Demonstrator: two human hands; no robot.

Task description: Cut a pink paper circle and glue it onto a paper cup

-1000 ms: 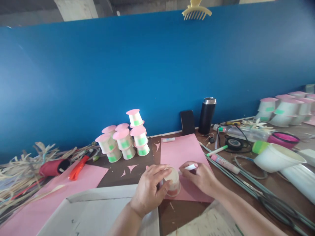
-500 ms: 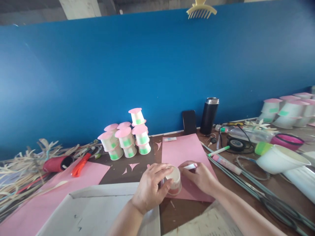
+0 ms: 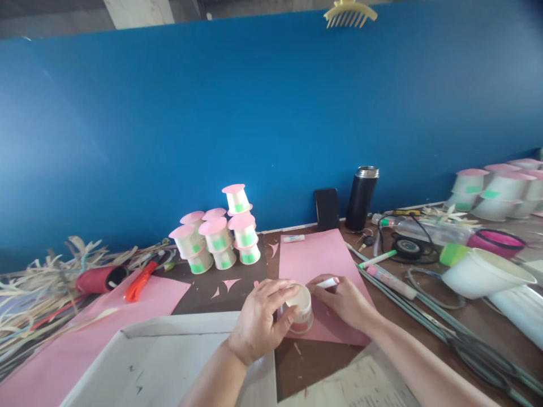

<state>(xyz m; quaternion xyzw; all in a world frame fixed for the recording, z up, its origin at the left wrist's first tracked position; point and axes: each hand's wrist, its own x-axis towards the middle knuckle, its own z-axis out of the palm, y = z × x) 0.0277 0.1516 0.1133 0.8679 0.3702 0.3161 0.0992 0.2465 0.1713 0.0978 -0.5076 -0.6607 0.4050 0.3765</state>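
An upside-down paper cup (image 3: 303, 308) stands on a pink sheet of paper (image 3: 316, 254), near the sheet's lower left corner. My left hand (image 3: 265, 319) is closed over the cup's top and left side, holding it. In my right hand (image 3: 339, 302) is a white marker pen (image 3: 326, 284) with a pink end, its barrel gripped close to the cup's right side. The pen's tip is hidden behind my fingers. A small white capped tube (image 3: 293, 238) lies on the far edge of the pink sheet.
Stacked cups with pink discs (image 3: 214, 240) stand left of centre. A white tray (image 3: 178, 362) lies front left. At the right are a black flask (image 3: 362, 198), a phone (image 3: 326, 208), scissors (image 3: 479, 356), a green marker (image 3: 377, 259) and a white bowl (image 3: 487, 274). A blue partition (image 3: 271, 113) rises behind.
My right hand has shifted slightly, and the pen's pink end has tipped a little lower. My left hand stays on the cup. The view has moved slightly.
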